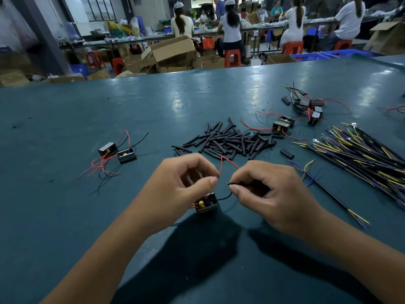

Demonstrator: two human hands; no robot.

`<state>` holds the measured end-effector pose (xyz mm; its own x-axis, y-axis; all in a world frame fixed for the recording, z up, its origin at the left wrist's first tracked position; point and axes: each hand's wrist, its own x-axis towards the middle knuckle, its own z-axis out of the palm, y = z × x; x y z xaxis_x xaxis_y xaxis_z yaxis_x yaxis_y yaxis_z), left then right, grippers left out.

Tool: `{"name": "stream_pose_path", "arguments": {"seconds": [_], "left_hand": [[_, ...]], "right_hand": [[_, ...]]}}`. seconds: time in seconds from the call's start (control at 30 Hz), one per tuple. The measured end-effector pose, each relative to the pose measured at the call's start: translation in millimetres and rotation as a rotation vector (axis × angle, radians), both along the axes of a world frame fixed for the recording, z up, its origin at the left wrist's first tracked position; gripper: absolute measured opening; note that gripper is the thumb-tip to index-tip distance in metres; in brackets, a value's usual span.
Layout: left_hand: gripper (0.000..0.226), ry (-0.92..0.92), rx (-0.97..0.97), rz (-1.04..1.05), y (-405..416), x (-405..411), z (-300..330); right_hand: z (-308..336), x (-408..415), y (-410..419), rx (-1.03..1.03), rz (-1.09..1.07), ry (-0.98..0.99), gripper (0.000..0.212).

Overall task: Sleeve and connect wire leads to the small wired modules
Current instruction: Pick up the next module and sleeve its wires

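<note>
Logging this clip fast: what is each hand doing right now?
Left hand: pinches the red wire of the module.
Right hand: pinches the black wire.

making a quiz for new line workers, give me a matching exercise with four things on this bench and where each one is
Things:
1. pile of black sleeves
2. bundle of cable leads
3. pair of modules with red and black wires
4. module with a yellow part

Places:
A. far left of the green table
B. between the left hand and right hand
C. middle of the table, beyond the hands
D. right edge of the view

Pairs: 1-C, 2-D, 3-A, 4-B
</note>
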<state>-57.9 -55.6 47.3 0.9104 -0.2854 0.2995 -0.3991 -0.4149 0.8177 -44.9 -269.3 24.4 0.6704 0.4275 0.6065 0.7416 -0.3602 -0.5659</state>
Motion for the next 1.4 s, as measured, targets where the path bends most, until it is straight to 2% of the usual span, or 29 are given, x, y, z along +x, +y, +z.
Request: {"name": "stream_pose_path", "arguments": {"seconds": [0.07,0.13,0.53,0.67,0.73,0.8,0.83,0.97,1.0,1.03,1.1,1.17,1.23,1.3,1.4], "left_hand": [[0.011,-0.345,0.184,-0.031,4.7,2.6,1.8],[0.013,-0.483,0.247,-0.059,5.2,4.0,0.9],[0.016,-0.757,0.439,-0.051,6.6,9.2,-3.3],[0.016,-0.777,0.455,-0.03,3.3,6.1,-2.6],[0.014,-0.722,0.396,-0.036,-0.9,2.8,-2.0],[0.013,-0.574,0.288,-0.053,-6.1,-0.8,-3.7],[0.013,-0.427,0.202,-0.049,-9.1,-2.0,-5.6],[0.015,0.363,-0.264,0.036,-22.0,-1.6,-10.0],[0.013,0.47,-0.32,0.042,-23.0,-1.4,-10.3],[0.013,0.504,-0.33,0.039,-22.1,-1.2,-10.1],[0.013,0.349,-0.213,0.008,-16.4,-0.7,-9.4],[0.007,-0.004,0.03,-0.026,-9.0,0.6,-6.6],[0.017,-0.337,0.22,-0.028,-2.9,3.1,-6.1],[0.019,-0.49,0.276,-0.029,-1.9,4.0,-5.3],[0.018,-0.61,0.321,-0.026,-4.2,5.7,-7.9]], "right_hand": [[1.0,0.5,-0.6,0.012,0.001,0.022,0.006],[1.4,0.6,-0.7,0.016,0.007,0.039,0.006],[-0.1,-1.4,-0.7,0.009,0.026,0.048,0.005],[0.0,-1.8,-1.5,0.011,0.022,0.035,0.005],[-0.3,-2.8,-1.8,0.011,0.022,0.024,0.005],[-0.1,-3.6,-1.8,0.003,0.015,-0.002,0.005],[0.4,-3.4,-1.5,-0.011,0.008,-0.022,0.004],[0.4,-3.4,-1.3,-0.065,-0.014,-0.056,0.004],[-0.1,-3.5,-1.0,-0.072,-0.01,-0.053,0.005],[-0.4,-3.3,-0.4,-0.07,-0.007,-0.043,0.005],[-0.3,-2.7,-0.4,-0.043,-0.009,-0.01,0.005],[0.8,-1.2,-2.4,-0.011,-0.014,0.017,0.006],[1.8,-0.4,-4.3,0.01,-0.01,0.047,0.006],[2.6,-0.3,-4.9,0.013,-0.002,0.057,0.006],[3.1,-0.5,-4.6,0.006,0.002,0.048,0.005]]}}
